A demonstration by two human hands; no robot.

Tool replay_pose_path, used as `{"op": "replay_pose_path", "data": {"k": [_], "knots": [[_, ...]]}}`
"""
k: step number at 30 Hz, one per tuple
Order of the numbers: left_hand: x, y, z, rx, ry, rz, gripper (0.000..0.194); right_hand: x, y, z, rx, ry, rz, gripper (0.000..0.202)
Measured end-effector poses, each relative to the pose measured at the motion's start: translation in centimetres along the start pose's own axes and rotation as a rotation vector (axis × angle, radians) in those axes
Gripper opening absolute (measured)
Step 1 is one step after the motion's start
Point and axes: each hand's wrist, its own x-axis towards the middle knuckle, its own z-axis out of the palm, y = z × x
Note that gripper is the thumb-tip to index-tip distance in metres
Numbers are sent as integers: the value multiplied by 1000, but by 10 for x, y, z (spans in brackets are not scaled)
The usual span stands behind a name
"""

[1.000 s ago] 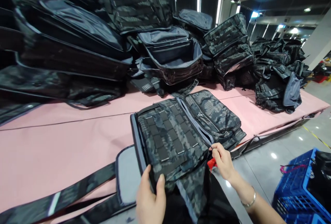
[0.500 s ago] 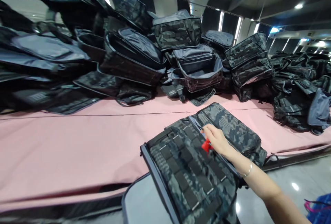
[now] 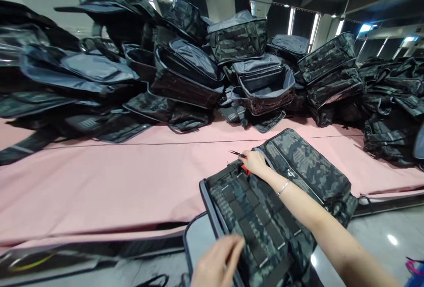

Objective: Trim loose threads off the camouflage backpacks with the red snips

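A camouflage backpack point(image 3: 261, 216) lies spread open at the table's front edge, its webbing panel facing up and a smooth camouflage flap point(image 3: 308, 168) folded out on the right. My right hand point(image 3: 256, 162), a silver bracelet at its wrist, is closed on small red-handled scissors point(image 3: 244, 168) over the panel's upper edge, with the dark pointed tips toward the left. My left hand point(image 3: 220, 258) is at the bottom, beside the panel's grey-edged left side, fingers bent and blurred; whether it holds anything is hidden.
A pink-covered table point(image 3: 115, 181) stretches across the view. Along its back, many open camouflage bags point(image 3: 268, 88) with grey linings are piled high. More bags point(image 3: 394, 123) lie at the right. Shiny floor point(image 3: 380, 238) shows at the lower right.
My left hand has come into view at the bottom. My right hand has moved left and up along the panel, and the dark scissor tips now show. The view has shifted left.
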Motion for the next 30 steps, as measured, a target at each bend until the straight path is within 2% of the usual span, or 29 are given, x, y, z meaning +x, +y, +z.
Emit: {"op": "replay_pose_path", "data": {"k": [3,4,6,9,11,13,18,20,22,25,30], "knots": [[61,-40,-2,237,289,-4,18,-7,1,-1,-31,16,-4,31],[79,-51,1,308,313,-48,23,-8,2,-2,-37,20,-5,31],[106,-70,7,355,270,-124,31,-11,3,-3,-45,30,-8,31],[126,-84,15,227,193,-220,31,-14,6,-4,-45,47,-15,29],[129,-86,17,136,207,-251,26,-15,6,-3,-37,53,-21,28],[127,-86,18,82,270,-283,25,-17,6,-2,-21,60,-25,28],[115,-77,17,-48,557,-473,35,-20,8,0,66,85,-14,27],[108,-70,15,-107,623,-512,36,-23,10,2,127,111,-15,25],[101,-63,13,-140,629,-486,31,-27,10,4,204,150,-24,25],[92,-53,12,-100,624,-363,22,-39,6,7,349,188,-57,29],[88,-40,14,44,616,-165,14,-60,-4,3,892,111,-176,36]]}}
